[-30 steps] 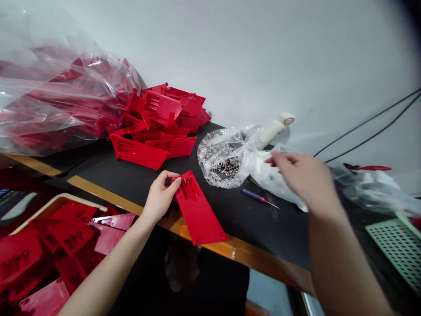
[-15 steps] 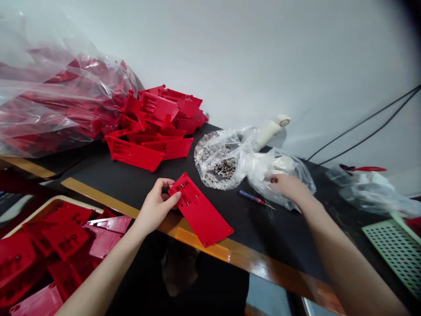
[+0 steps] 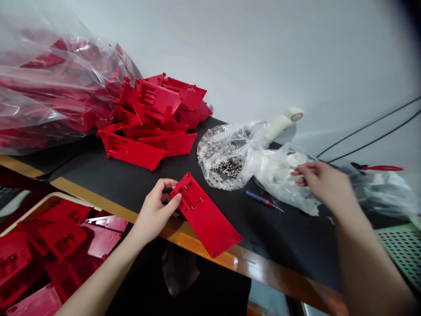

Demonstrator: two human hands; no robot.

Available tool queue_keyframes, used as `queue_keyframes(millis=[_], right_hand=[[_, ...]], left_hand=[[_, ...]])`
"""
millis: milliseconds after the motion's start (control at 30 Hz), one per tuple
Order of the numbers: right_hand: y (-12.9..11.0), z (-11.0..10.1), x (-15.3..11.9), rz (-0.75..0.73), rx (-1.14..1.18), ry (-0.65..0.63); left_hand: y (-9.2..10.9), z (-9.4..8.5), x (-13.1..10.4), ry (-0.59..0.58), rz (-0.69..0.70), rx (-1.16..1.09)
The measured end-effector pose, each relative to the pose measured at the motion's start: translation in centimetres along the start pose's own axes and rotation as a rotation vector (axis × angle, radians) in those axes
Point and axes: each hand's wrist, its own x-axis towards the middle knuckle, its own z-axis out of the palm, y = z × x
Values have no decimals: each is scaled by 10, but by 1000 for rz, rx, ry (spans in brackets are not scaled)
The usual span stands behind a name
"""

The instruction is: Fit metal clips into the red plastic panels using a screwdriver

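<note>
White wall stands behind the black desk (image 3: 138, 184). Left hand (image 3: 154, 213) pinches the flat red plate (image 3: 205, 215) on the desk edge. Right hand (image 3: 324, 184), fingers pinched together, picks at the clear bag (image 3: 279, 173); nothing is on the plate yet.

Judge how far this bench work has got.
Done, it seems: red plastic parts fill the cream tray. In hand: left hand holds a flat red plastic panel; right hand touches the clear bag of white pieces. Left: the loose red pile.
</note>
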Motion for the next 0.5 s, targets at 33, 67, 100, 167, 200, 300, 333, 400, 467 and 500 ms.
queue_keyframes(millis=[33, 67, 100, 167, 200, 300, 333, 400, 467, 500], right_hand=[[-10, -4, -8, 4, 77, 36], [-23, -6, -17, -9, 168, 41], [-38, -5, -26, -38, 363, 54], [-70, 7, -46, -112, 550, -21], [-86, 16, -54, -177, 590, -176], [-127, 55, -70, -421, 536, -570], [-137, 67, -71, -575, 482, -610], [-150, 89, -69, -830, 389, -595], [-157, 104, -65, -967, 320, -576], [-159, 108, -63, -997, 289, -583]], left_hand=[[0, 0, 0, -2, -1, -6], [0, 0, 0, -2, -3, -13], [0, 0, 0, -2, -6, -18], [0, 0, 0, 1, -11, -25], [0, -1, 0, 1, -16, -28], [0, -2, 0, -10, -31, -36], [0, -2, 0, -14, -33, -37], [0, -2, 0, -18, -35, -40], [0, -2, 1, -20, -37, -43], [0, -2, 1, -20, -38, -44]])
